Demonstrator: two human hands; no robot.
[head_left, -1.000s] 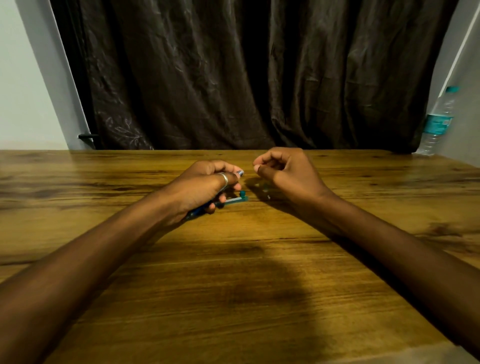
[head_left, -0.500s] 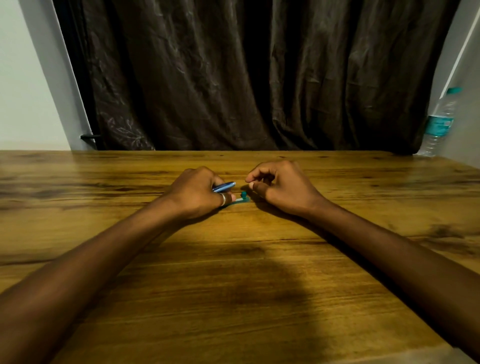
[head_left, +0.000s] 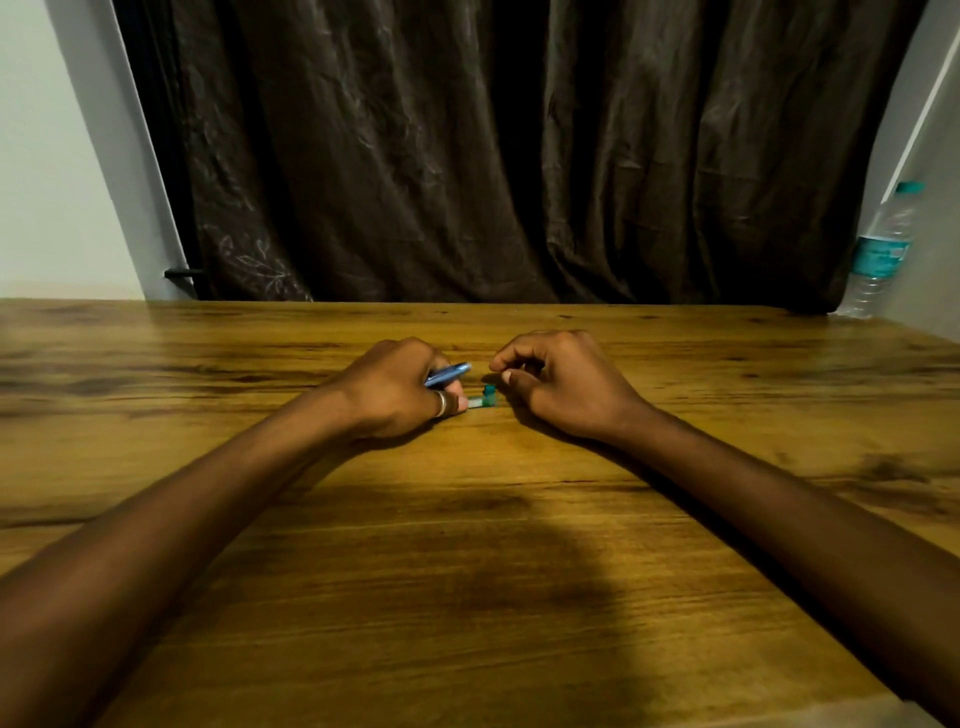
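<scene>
Table (head_left: 467, 597) nearest, my shadow across the wood. Mid-frame, left hand (head_left: 395, 387) gripped the blue pen (head_left: 449, 374), barrel poking out toward the right. A small teal piece (head_left: 483, 400) sat low on the wood, just beside that thumb. Right hand (head_left: 566, 382) was close on its right, fingers curled in; whether they pinched anything I could not tell. Judged step: fitting piece to pen. Next called for a fine pinch on the piece, lined up with the barrel tip; my left thumb crowded it. Water bottle (head_left: 883, 249) far right, well apart. Dark curtain (head_left: 493, 156) behind.
</scene>
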